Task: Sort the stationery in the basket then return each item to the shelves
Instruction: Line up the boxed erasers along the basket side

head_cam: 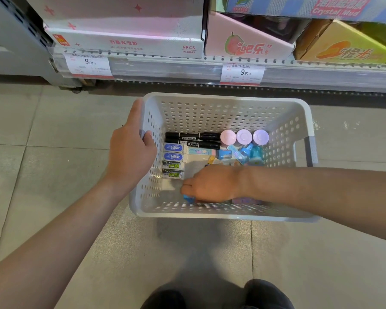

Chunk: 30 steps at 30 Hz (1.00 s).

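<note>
A grey perforated basket (pixel 227 103) stands on the tiled floor in front of the shelf. My left hand (pixel 132 150) grips its left rim. Inside lie two black markers (pixel 192 139), a column of several erasers in blue and black sleeves (pixel 173 159), three round pastel caps (pixel 244 137) and a heap of small blue items (pixel 243 153). My right hand (pixel 210 186) reaches down into the near part of the basket, fingers curled round a small blue item (pixel 188 199) near the front wall.
The bottom shelf (pixel 165 68) runs across the top with two 9.90 price tags. On it stand a white and pink box (pixel 125 41), a pink display box (pixel 247 45) and a yellow box (pixel 343 50). My dark shoes (pixel 265 295) stand on the floor below.
</note>
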Tool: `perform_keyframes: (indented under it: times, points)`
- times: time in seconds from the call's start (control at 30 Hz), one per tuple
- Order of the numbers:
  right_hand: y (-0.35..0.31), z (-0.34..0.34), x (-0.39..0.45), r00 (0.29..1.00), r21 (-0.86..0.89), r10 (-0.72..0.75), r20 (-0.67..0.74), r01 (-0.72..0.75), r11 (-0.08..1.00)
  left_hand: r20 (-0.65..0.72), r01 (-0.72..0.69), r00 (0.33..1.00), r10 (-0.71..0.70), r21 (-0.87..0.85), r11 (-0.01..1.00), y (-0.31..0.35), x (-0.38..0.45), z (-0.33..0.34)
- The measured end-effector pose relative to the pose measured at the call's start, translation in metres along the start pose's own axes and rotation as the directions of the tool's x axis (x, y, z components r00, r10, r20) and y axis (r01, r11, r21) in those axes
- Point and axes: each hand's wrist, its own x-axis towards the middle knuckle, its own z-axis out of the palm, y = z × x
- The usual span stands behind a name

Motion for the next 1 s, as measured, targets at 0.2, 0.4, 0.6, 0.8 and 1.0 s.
perform_keyframes:
  times: [0.2, 0.4, 0.6, 0.8, 1.0]
  points:
    - [0.011, -0.006, -0.022, 0.978, 0.094, 0.050, 0.202, -0.070, 0.993, 0.013, -0.004, 1.000, 0.004, 0.002, 1.000, 0.006, -0.002, -0.002]
    - [0.028, 0.000, -0.033, 0.939, 0.283, 0.215, 0.267, -0.290, 0.914, 0.003, 0.008, 1.000, -0.008, -0.005, 1.000, 0.006, -0.002, -0.002]
    - [0.039, 0.010, -0.009, 0.910, 0.011, 0.412, 0.043, -0.413, 0.911, -0.013, 0.009, 1.000, -0.009, 0.011, 1.000, 0.004, -0.001, -0.001]
    - [0.034, 0.011, -0.003, 0.934, -0.135, 0.354, 0.040, -0.346, 0.928, -0.002, 0.010, 1.000, -0.010, 0.013, 1.000, 0.002, -0.001, 0.000]
    - [0.039, 0.005, -0.009, 0.935, -0.149, 0.344, 0.086, -0.329, 0.932, -0.005, 0.009, 1.000, -0.009, 0.008, 1.000, 0.005, -0.001, 0.000]
